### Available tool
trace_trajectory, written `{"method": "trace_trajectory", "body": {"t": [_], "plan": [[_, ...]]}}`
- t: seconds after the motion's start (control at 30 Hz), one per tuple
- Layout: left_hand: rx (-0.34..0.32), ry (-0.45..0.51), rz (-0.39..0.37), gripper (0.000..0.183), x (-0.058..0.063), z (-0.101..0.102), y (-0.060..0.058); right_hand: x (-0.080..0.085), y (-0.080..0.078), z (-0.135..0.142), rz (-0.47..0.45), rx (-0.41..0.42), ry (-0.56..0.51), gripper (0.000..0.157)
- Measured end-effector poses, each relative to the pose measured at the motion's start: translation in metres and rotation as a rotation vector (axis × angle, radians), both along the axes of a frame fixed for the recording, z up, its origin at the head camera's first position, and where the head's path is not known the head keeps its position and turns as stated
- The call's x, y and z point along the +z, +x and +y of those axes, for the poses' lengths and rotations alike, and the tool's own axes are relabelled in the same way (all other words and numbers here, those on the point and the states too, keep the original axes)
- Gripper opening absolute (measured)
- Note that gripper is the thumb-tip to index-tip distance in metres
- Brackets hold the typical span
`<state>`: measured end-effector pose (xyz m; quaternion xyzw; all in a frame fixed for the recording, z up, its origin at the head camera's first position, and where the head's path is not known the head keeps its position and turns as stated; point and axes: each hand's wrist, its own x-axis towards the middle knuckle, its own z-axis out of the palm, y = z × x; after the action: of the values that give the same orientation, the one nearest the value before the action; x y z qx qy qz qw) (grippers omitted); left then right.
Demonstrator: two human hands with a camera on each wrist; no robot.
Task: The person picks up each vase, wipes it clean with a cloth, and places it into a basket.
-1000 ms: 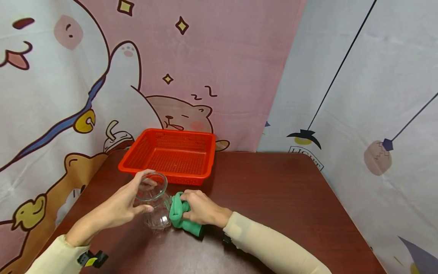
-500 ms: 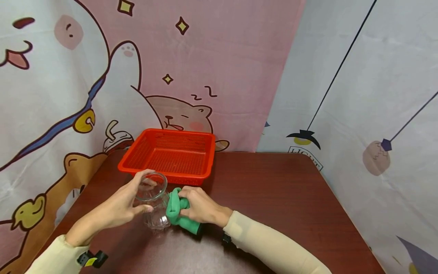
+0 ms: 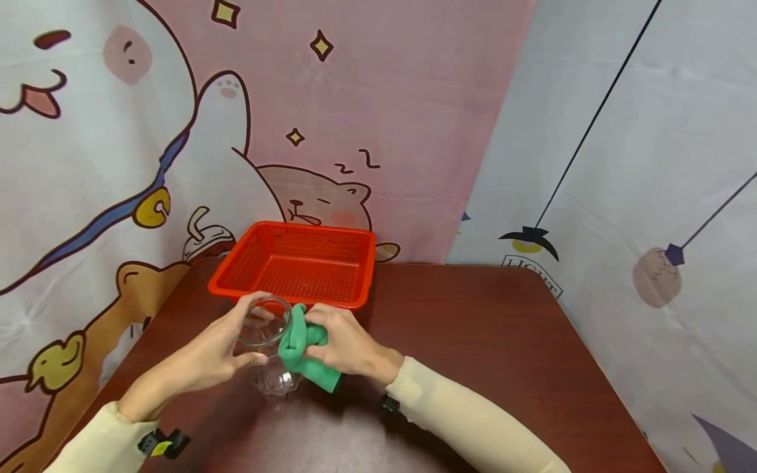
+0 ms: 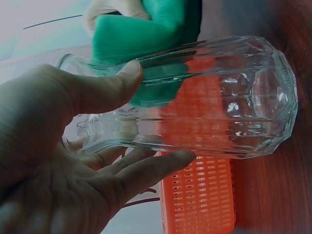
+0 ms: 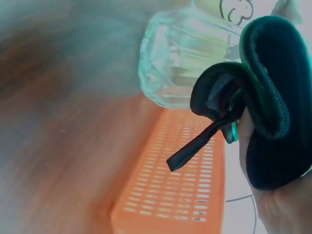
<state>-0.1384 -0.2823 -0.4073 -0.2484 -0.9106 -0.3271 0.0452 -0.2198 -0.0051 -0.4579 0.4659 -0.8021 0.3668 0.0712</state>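
Note:
Ribbed clear glass vase (image 3: 278, 378) stands upright over the table, its round mouth facing up. My left hand (image 3: 220, 348) holds it near the neck, thumb on the near side and fingers round the far side. My right hand (image 3: 349, 345) grips a bunched green cloth (image 3: 322, 371) against the vase's right side, close below the rim. Through the glass in the left wrist view, the cloth (image 4: 126, 41) shows behind the upper half. The right wrist view has the cloth's dark folds (image 5: 287, 97) with a black strap (image 5: 192, 146) hanging from them.
A red perforated plastic basket (image 3: 355, 303) sits behind the vase, at the back left of the brown table (image 3: 473, 341). Cartoon-printed curtains (image 3: 426, 131) line the back and both sides. A small black device (image 3: 162, 443) is strapped at the left cuff.
My right hand has slid the green cloth up and to the left along the vase, towards its rim. My left hand keeps its hold on the vase.

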Motion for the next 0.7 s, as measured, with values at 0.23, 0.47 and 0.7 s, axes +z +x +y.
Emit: {"method": "trace_trajectory", "body": {"t": [0.23,0.47,0.7], "plan": [[-0.007,-0.003,0.007,0.104,0.002,0.000,-0.001,0.012,-0.001,0.004,-0.013,0.020,-0.091,0.036],[-0.015,0.000,-0.003,0.103,0.002,-0.001,-0.001,0.024,0.000,0.009,-0.021,0.009,-0.208,0.045],[-0.009,0.006,-0.016,0.104,0.001,-0.001,-0.001,0.023,0.001,0.006,-0.040,0.003,-0.211,0.046]]}}
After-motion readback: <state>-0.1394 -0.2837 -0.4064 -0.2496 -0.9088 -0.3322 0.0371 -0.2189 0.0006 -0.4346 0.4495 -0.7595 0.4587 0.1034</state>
